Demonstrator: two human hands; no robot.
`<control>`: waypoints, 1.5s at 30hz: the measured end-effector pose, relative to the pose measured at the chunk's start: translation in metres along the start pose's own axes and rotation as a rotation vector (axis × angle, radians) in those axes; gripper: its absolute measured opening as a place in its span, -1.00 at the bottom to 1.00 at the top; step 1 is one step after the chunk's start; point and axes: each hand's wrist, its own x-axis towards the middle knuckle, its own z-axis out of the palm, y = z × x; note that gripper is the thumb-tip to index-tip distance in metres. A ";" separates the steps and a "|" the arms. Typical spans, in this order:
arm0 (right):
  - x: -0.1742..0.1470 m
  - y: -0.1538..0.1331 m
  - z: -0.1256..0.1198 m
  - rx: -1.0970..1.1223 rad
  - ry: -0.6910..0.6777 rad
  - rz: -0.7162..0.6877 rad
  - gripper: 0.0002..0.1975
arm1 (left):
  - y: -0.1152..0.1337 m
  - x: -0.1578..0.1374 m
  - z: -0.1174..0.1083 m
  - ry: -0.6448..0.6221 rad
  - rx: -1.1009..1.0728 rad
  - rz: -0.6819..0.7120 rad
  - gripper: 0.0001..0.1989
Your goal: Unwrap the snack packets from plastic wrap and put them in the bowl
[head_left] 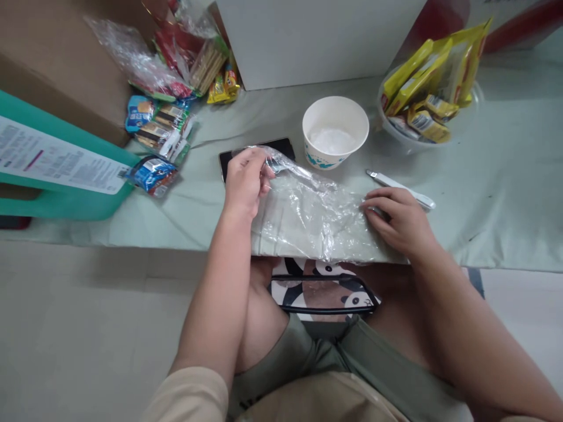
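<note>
A crinkled clear plastic bag [308, 217] lies spread over the front of the cloth-covered table. Its upper left corner is pinched between the thumb and fingers of my left hand [247, 179], raised a little above the table. At the bag's right edge rests my right hand [398, 220], palm down, with loosely bent fingers apart and fingertips touching the plastic. Behind the bag stands a white paper bowl [336, 126] with a whitish, translucent layer inside. A white utility knife [400, 189] lies just beyond my right hand. Partly hidden behind my left hand is a dark phone [281, 147].
A clear plastic bowl [387, 130] of yellow snack packets [422, 76] stands at the back right. Wrapped snacks [160, 126] are piled at the left, beside a green plastic container [88, 202]. A white box [308, 41] closes off the back.
</note>
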 end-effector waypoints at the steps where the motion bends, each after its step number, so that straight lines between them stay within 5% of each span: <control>1: 0.001 0.000 0.001 0.002 0.027 0.023 -0.89 | 0.000 0.000 -0.001 0.001 0.001 0.007 -0.74; 11: 0.008 0.000 0.001 0.404 0.437 0.310 -0.96 | 0.006 -0.008 -0.016 -0.077 -0.018 0.065 -0.79; 13: 0.009 0.001 0.001 0.560 0.458 0.310 -0.80 | 0.005 -0.010 -0.017 -0.092 -0.019 0.103 -0.82; 17: 0.007 0.001 0.002 0.706 0.251 0.352 -0.32 | 0.001 -0.008 -0.017 -0.123 -0.092 0.149 -0.84; 22: 0.006 -0.010 -0.001 0.404 0.238 0.398 -0.82 | 0.001 -0.005 -0.015 -0.102 -0.113 0.149 -0.84; 26: 0.011 -0.017 -0.006 0.558 0.490 0.318 -0.71 | 0.006 -0.006 -0.011 -0.105 -0.148 0.135 -0.83; 30: 0.015 -0.014 -0.007 0.617 0.325 0.435 -0.35 | 0.006 -0.005 -0.007 -0.118 -0.191 0.151 -0.81; 35: 0.018 -0.013 -0.006 0.480 0.423 0.445 -0.82 | 0.006 -0.006 -0.008 -0.218 -0.151 0.039 -0.59; 38: 0.017 -0.013 -0.006 0.600 0.413 0.464 -0.81 | 0.004 -0.009 -0.008 -0.288 -0.020 -0.047 -0.50; 45: 0.018 -0.009 -0.004 0.692 0.450 0.563 -0.79 | 0.003 -0.008 -0.006 -0.179 0.059 -0.092 -0.59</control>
